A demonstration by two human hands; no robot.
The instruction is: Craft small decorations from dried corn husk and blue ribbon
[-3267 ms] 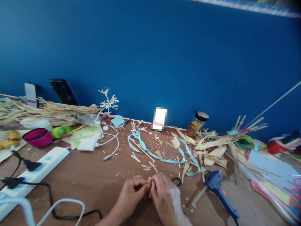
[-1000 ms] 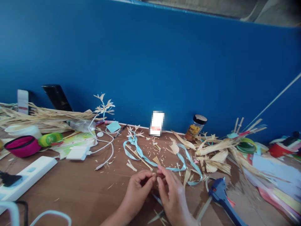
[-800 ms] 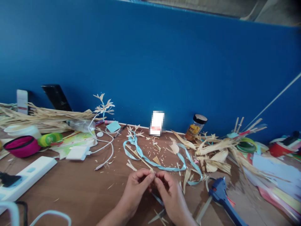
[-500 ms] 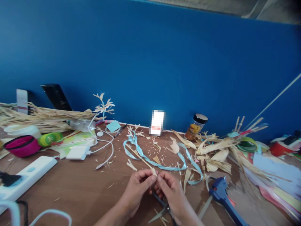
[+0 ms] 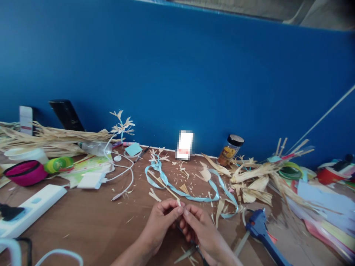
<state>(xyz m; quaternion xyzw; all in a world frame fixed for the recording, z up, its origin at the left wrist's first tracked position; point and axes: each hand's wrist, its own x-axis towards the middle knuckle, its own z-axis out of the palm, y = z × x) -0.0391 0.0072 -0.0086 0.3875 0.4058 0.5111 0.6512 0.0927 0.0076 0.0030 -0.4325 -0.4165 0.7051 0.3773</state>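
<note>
Item: husk strip (image 5: 179, 203), small, pale tan, dry, mostly hidden by your fingertips. Location: pinched between your two hands just above the bench (image 5: 91, 218), near its front edge, centre of view.

Your left hand (image 5: 161, 223): grip closed on the husk strip, thumb and forefinger pressed together at its left side.

Your right hand (image 5: 201, 231): grip closed on the same strip from the right, fingertips touching those of the left hand.

Beneath your right hand: scissors (image 5: 191, 252), blades apart, lying on the bench; whether the hand also holds their handles cannot be told.

Nearby: light blue ribbon (image 5: 188, 194) looping just beyond the hands; blue glue gun (image 5: 262, 231) to the right; loose corn husks (image 5: 253, 181) further right; jar with black lid (image 5: 230, 150) against the blue wall; white power strip (image 5: 30, 210) at far left.

Change against half a second ago: your hands stay joined on the strip in the same spot; your right hand has shifted slightly lower, and the strip's tip shows a little less.
</note>
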